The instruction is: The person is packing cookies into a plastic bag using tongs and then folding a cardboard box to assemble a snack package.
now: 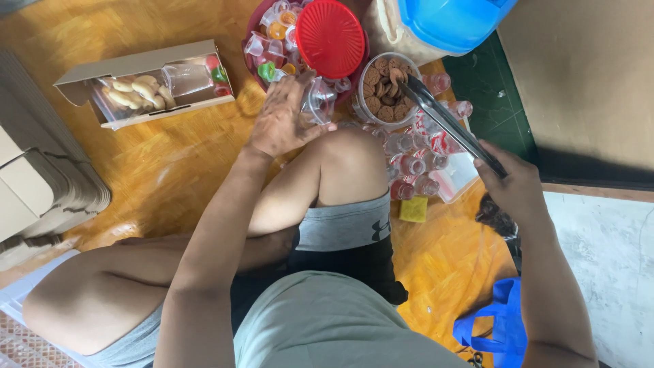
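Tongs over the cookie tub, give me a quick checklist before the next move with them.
1. Right hand grips the tongs: ok.
2. Tong tips reach the cookie tub: ok.
3. Cookie pinched in the tips: cannot tell.
4. Left hand on a clear cup: ok.
5. Cardboard box open, biscuits inside: ok.
6. Red lid clear of the tub: ok.

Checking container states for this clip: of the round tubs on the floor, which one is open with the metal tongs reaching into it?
The clear round tub of brown biscuits; the right hand holds the metal tongs over it. The neighbouring tub wears a red ribbed lid.
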